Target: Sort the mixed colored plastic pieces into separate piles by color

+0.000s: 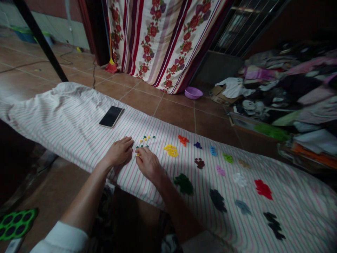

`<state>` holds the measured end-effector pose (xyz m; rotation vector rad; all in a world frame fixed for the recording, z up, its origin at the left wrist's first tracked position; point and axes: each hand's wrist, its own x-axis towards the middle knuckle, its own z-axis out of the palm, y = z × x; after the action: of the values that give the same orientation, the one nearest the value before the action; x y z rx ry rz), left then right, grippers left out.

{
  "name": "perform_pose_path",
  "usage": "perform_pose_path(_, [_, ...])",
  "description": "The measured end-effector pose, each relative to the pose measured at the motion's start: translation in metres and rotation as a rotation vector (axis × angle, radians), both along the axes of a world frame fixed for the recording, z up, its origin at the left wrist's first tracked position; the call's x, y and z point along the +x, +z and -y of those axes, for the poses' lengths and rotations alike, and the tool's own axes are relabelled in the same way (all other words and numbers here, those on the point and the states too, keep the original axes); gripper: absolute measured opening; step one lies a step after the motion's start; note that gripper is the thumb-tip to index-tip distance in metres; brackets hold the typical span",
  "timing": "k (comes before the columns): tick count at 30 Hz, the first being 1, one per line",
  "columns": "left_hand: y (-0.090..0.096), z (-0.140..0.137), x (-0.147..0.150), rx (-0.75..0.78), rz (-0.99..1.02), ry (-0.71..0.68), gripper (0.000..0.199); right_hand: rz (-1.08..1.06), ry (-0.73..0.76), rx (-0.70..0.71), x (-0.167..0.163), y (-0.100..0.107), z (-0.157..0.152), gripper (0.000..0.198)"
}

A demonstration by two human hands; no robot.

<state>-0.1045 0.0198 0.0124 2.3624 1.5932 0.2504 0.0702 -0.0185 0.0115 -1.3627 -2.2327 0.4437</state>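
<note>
My left hand [120, 151] lies flat on the striped cloth with its fingers stretched out, holding nothing. Close beside it, the fingers of my right hand [149, 162] are pinched together, with a small yellow piece [138, 155] showing at their tips. Just beyond the fingertips, small green pieces [142, 146] and yellow pieces [145, 139] lie apart in short rows. To the right of my right hand is a pile of yellow pieces [171, 150]. A dark green pile [183, 183] lies nearer me, beside my right forearm.
More colour-sorted piles, such as orange [183, 140], brown [199, 163] and red [263, 189], spread rightward over the striped cloth [76, 116]. A phone [111, 116] lies at the left. Beyond are a purple basin [193, 92], a floral curtain [168, 38] and heaped clothes [289, 88].
</note>
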Motion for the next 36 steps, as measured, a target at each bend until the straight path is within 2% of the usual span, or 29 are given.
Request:
perform_pose_path(7, [0.002,0.000,-0.001,0.002,0.032,-0.009,0.043,-0.097,-0.041,0.073,0.037,0.004,-0.012,0.023])
perform_pose_path(13, [0.002,0.000,0.000,-0.017,0.037,0.011,0.043,-0.038,-0.235,0.118,0.096,0.010,-0.024,0.027])
perform_pose_path(17, [0.002,-0.001,0.000,-0.034,0.037,0.020,0.045,0.012,-0.331,0.102,0.122,0.008,-0.025,0.027])
perform_pose_path(27, [0.008,0.000,0.004,-0.017,0.014,0.032,0.042,0.022,-0.322,0.072,0.134,0.000,-0.024,0.029])
perform_pose_path(36, [0.006,0.000,0.003,-0.035,-0.010,0.031,0.045,0.018,-0.375,0.108,0.137,-0.002,-0.026,0.026])
